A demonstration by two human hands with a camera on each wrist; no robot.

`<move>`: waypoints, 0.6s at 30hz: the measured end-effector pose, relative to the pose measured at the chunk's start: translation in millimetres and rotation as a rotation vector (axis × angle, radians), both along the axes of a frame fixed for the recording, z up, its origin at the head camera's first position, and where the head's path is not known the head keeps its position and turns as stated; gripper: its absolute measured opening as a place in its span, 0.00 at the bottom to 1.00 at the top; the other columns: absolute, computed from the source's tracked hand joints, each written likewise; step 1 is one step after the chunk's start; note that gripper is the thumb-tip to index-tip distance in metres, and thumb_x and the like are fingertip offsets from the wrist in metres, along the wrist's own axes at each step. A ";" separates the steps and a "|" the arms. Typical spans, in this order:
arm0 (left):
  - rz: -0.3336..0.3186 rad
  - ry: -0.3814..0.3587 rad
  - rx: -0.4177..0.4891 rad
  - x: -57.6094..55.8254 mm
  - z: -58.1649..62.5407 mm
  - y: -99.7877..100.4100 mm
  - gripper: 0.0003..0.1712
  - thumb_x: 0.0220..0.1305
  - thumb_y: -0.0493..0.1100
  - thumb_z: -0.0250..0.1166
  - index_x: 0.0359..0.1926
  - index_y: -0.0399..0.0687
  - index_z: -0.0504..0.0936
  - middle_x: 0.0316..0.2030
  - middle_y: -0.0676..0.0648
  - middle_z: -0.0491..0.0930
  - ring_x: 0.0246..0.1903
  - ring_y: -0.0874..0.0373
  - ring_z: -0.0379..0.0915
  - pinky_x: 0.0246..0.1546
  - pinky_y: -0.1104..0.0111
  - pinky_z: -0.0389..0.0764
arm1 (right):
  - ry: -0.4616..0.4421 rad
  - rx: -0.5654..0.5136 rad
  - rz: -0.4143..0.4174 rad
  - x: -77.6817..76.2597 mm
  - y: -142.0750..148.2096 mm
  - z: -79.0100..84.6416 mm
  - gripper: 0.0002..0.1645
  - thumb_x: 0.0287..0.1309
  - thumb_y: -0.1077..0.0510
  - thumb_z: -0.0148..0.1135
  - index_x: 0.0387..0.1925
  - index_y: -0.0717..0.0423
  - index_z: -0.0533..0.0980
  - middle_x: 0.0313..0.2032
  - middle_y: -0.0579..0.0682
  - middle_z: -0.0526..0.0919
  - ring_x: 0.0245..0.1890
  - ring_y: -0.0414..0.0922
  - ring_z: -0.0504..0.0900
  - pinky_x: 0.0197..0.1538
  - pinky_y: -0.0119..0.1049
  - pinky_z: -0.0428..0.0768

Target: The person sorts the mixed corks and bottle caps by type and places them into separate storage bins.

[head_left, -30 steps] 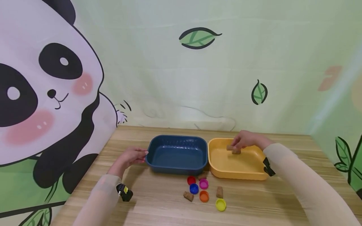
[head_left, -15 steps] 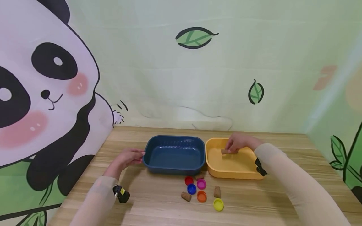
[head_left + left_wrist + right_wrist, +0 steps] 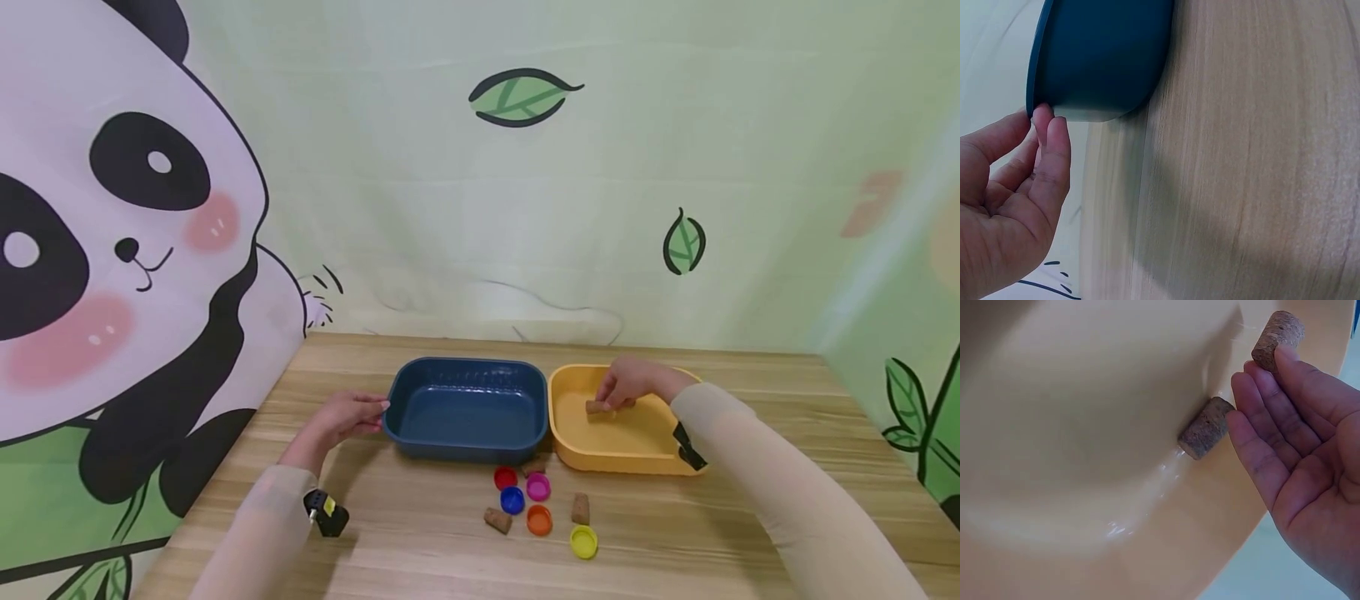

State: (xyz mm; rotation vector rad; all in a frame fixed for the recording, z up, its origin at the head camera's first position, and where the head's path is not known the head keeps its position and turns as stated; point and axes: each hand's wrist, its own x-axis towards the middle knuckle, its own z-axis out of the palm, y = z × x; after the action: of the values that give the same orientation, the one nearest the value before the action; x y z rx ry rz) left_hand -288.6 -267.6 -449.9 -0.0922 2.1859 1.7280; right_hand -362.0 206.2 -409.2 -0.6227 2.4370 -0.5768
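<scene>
My right hand [image 3: 628, 383] reaches into the yellow tray [image 3: 630, 463] and pinches a cork [image 3: 1279, 339] between thumb and fingers. A second cork [image 3: 1205, 428] lies on the tray floor beside my fingertips; in the head view my hand hides it. At the left end of the blue tray [image 3: 467, 451], my left hand [image 3: 347, 417] pinches the rim, thumb at the lip and fingers under it. In front of the trays lie more corks, one [image 3: 497, 520] on its side and another [image 3: 581, 508] near a yellow cap [image 3: 583, 542].
Red [image 3: 506, 477], magenta [image 3: 537, 486], blue [image 3: 512, 500] and orange [image 3: 538, 520] caps are grouped before the blue tray. A partly hidden cork [image 3: 534, 468] lies close to its front wall. The two trays stand side by side on a wooden table [image 3: 420, 550].
My right hand has moved left and a little lower inside the yellow tray, carrying its cork. The left hand stays at the blue tray's rim.
</scene>
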 end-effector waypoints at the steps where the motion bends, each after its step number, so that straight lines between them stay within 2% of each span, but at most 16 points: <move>1: -0.002 0.001 0.001 0.0 -0.3 0.0 0.27 0.76 0.35 0.56 0.65 0.14 0.66 0.26 0.57 0.83 0.28 0.69 0.79 0.35 0.78 0.86 | 0.003 0.003 0.003 0.0 -0.3 -1.0 0.11 0.62 0.65 0.67 0.44 0.67 0.85 0.29 0.46 0.85 0.25 0.36 0.74 0.33 0.28 0.77; 6: -0.007 0.005 -0.001 -0.2 -1.0 -0.5 0.27 0.76 0.36 0.56 0.64 0.15 0.67 0.26 0.57 0.83 0.28 0.68 0.80 0.36 0.77 0.86 | -0.007 0.015 -0.001 0.2 -2.0 -5.5 0.10 0.62 0.66 0.66 0.44 0.67 0.85 0.29 0.44 0.86 0.25 0.35 0.75 0.32 0.26 0.77; 11: -0.010 0.004 -0.016 0.2 0.5 -0.4 0.26 0.77 0.36 0.56 0.64 0.16 0.68 0.27 0.57 0.83 0.29 0.68 0.80 0.36 0.76 0.87 | -0.007 0.020 0.002 1.8 -3.0 -8.9 0.10 0.62 0.67 0.67 0.44 0.69 0.85 0.31 0.46 0.87 0.26 0.34 0.78 0.34 0.26 0.81; 18: -0.010 0.003 -0.017 0.7 1.3 -0.4 0.26 0.77 0.36 0.56 0.64 0.16 0.68 0.27 0.57 0.83 0.29 0.68 0.79 0.37 0.76 0.87 | -0.023 0.055 0.000 3.7 -4.4 -8.3 0.10 0.62 0.67 0.65 0.44 0.68 0.85 0.30 0.45 0.85 0.27 0.34 0.77 0.34 0.24 0.80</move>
State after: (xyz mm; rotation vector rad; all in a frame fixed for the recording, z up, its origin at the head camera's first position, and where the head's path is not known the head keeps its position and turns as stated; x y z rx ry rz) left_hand -287.9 -268.0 -448.6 -0.0828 2.1998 1.7058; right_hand -358.3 201.8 -417.5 -0.5901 2.4233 -0.5123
